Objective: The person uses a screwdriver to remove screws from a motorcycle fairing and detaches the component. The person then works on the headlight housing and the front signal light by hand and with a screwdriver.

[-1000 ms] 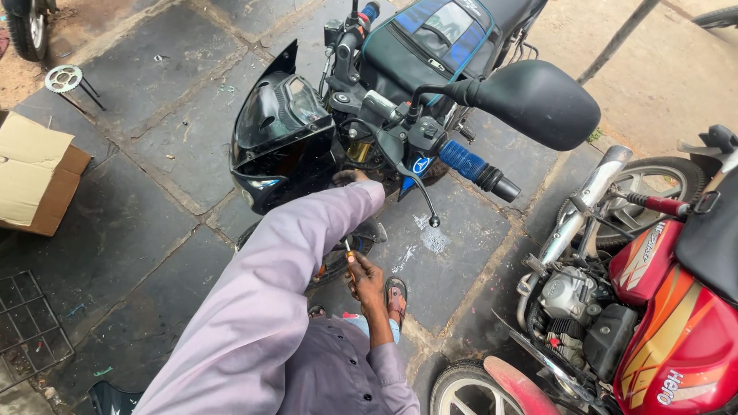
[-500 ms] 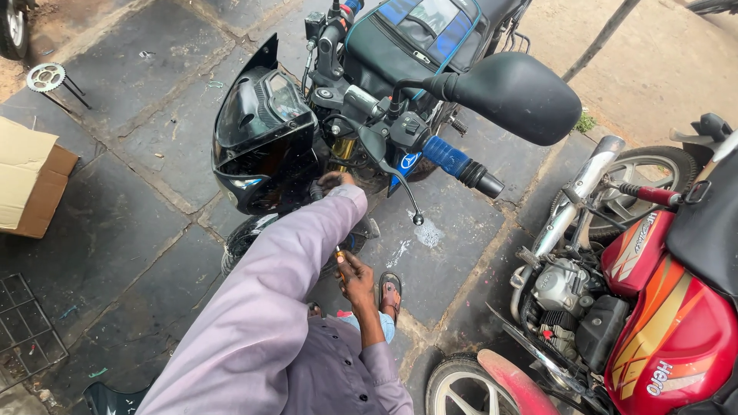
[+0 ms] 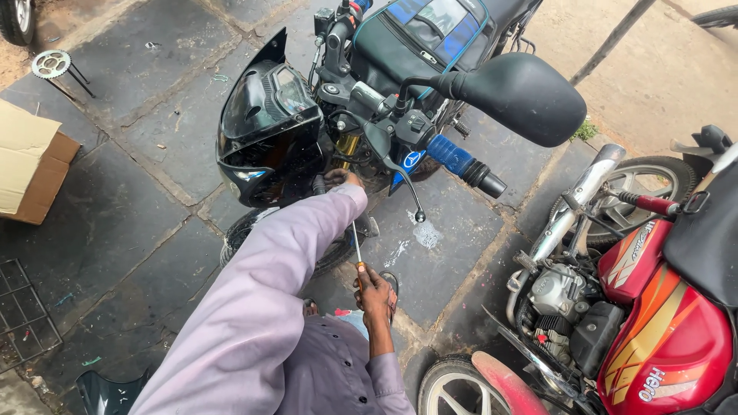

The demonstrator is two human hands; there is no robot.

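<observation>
Head view: the screwdriver (image 3: 357, 250) is in the right hand (image 3: 374, 286), which is clenched around its orange handle low in the middle of the picture. Its thin metal shaft points up and slightly left toward the front of the black motorcycle (image 3: 369, 100), and the tip ends just below the left hand (image 3: 338, 178). That hand reaches out at the end of a long lilac sleeve (image 3: 261, 300) and is pressed in under the headlight cover (image 3: 265, 123), beside the gold-coloured fork tube; whether its fingers grip anything there cannot be told, since the cuff and the bodywork hide them.

The motorcycle's front wheel (image 3: 242, 230) shows dark just beneath the sleeve. Above the hands are the brake lever, the blue handlebar grip (image 3: 453, 157) and a round black mirror (image 3: 523, 96) that juts toward the camera. A sandalled foot (image 3: 390, 286) rests on the grey stone paving (image 3: 123, 207) just beside the right hand, and a pale wet patch lies on the slab below the lever.

To the right stands a red motorcycle (image 3: 661, 323), with its engine, chrome fork and front wheel in view. At the left edge sit a cardboard box (image 3: 31, 165) and a black wire crate (image 3: 23, 315), well apart from the hands, and a chain sprocket (image 3: 51, 63) lies at the top left.
</observation>
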